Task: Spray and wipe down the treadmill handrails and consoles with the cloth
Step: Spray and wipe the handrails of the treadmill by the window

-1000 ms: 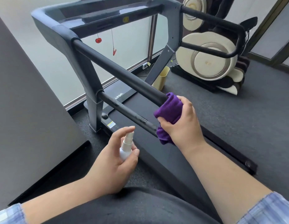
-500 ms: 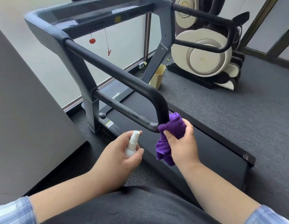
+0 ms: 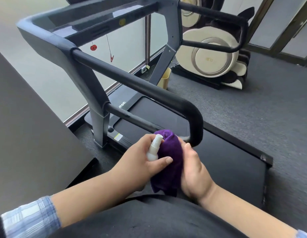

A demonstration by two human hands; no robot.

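Note:
The dark grey treadmill fills the view, its console [image 3: 91, 19] at the top. The near black handrail [image 3: 132, 83] runs down to a curved end, with a thinner lower bar [image 3: 130, 118] beneath it. My right hand [image 3: 194, 172] grips a purple cloth [image 3: 170, 162] wrapped on the lower bar just left of the bend. My left hand [image 3: 140, 162] holds a small white spray bottle [image 3: 153, 148], its thumb lying against the cloth. The far handrail [image 3: 218, 14] loops at the upper right.
The black treadmill belt [image 3: 226, 162] lies below the hands. A cream massage chair [image 3: 211, 60] stands at the back right, a yellow bin [image 3: 164, 78] beside the far upright. A dark panel [image 3: 25, 134] fills the left. Grey carpet [image 3: 269, 109] spreads to the right.
My right hand slid the cloth down round the handrail's bend onto the lower bar. My left hand brought the spray bottle up against the cloth.

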